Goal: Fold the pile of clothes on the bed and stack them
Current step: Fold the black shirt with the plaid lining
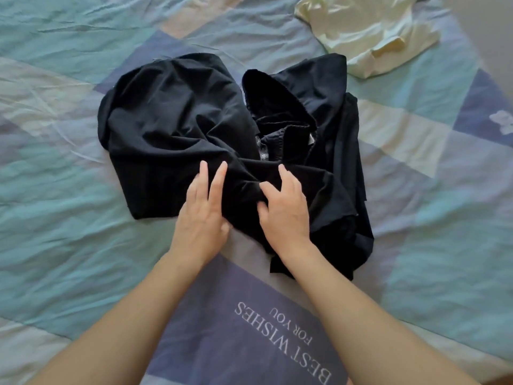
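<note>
A crumpled black garment (177,118) lies bunched in the middle of the bed, its waistband or collar opening showing at the centre right. My left hand (204,211) rests on its near edge with fingers straight and the thumb tucked under the cloth. My right hand (286,207) sits just beside it on the same fold, fingers bent, the thumb pressing into the fabric. A pale yellow garment (369,31) lies loose and unfolded at the far right of the bed.
The bed is covered by a patchwork quilt (69,190) in teal, lilac and cream, with a purple panel of printed words (266,337) close to me. The bed's right edge runs along the far right of the view.
</note>
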